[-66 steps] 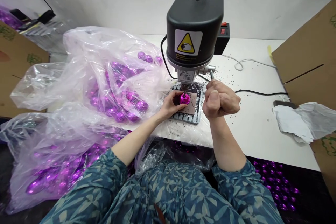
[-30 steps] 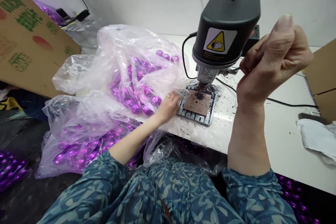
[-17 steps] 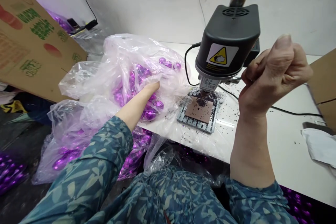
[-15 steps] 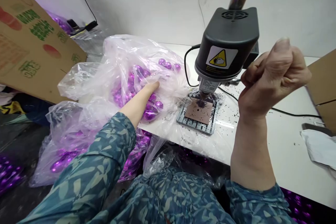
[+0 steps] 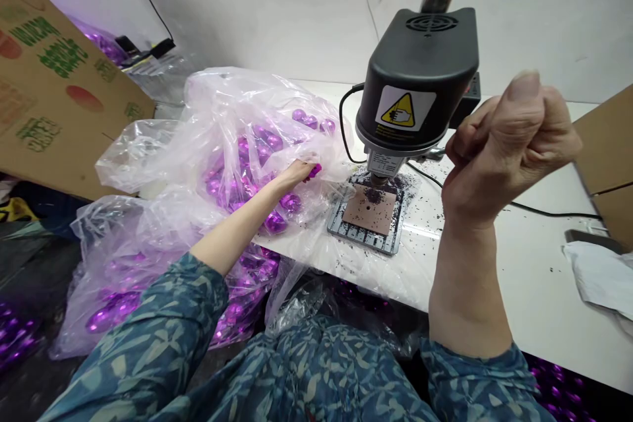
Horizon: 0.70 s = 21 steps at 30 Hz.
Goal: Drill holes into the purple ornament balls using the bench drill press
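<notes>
A shiny purple ball (image 5: 315, 171) is pinched in the fingers of my left hand (image 5: 299, 173), at the mouth of a clear plastic bag (image 5: 232, 89) full of similar balls. My right hand (image 5: 509, 138) is closed in a fist beside the black bench drill press (image 5: 420, 72), around the end of its handle (image 5: 434, 154); the grip itself is hidden. Beneath the drill head, a brown square board (image 5: 363, 216) with a small dark hole lies on the slotted metal base (image 5: 341, 229). Dark shavings cover both.
A printed cardboard box (image 5: 54, 92) stands at the left, another box (image 5: 606, 151) at the right edge. A black cable (image 5: 534, 210) runs across the white table (image 5: 534, 303). White packaging (image 5: 596, 273) lies at right. More bagged purple balls (image 5: 113, 310) hang below the table edge.
My left hand has come up out of the bag and moved right towards the drill press, a purple ball now showing in its fingers. My right hand stays closed at the handle.
</notes>
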{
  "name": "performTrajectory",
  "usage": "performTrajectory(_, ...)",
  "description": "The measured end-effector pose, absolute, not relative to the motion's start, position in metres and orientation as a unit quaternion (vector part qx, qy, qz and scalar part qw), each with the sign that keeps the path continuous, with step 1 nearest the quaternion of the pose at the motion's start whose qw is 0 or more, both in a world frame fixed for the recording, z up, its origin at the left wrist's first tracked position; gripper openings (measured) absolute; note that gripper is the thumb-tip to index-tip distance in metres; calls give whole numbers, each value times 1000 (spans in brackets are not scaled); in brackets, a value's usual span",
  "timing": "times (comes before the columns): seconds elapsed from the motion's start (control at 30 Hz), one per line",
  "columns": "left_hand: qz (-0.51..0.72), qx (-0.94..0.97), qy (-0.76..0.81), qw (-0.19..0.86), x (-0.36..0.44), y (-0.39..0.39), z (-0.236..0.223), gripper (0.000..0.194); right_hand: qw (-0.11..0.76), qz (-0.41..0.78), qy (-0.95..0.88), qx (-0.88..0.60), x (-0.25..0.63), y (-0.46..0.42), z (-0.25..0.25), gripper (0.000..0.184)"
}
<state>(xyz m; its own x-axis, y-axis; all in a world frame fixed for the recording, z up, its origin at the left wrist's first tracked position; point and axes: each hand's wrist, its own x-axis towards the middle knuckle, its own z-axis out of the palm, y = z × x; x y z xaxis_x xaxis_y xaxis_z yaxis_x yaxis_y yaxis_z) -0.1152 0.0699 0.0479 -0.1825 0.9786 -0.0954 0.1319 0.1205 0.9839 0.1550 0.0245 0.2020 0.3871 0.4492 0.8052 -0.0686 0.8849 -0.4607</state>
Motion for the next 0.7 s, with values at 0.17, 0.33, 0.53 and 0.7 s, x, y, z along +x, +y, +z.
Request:
performTrajectory(0.17, 445, 379, 522, 622, -97, 18, 60, 25, 820, 169, -520, -169, 152, 22, 202, 51)
performTrajectory(0.33, 479, 386, 446, 650, -71, -16, 57, 41, 812, 154, -536, -172, 154, 23, 200, 52)
performTrajectory(0.53, 462, 372, 408, 694, -40, -22, 41, 55, 795, 121, -560, -201, 156, 24, 196, 54)
performTrajectory(0.7, 490, 392, 397, 670, -27, -22, 37, 63, 792, 110, -560, -219, 155, 20, 197, 58)
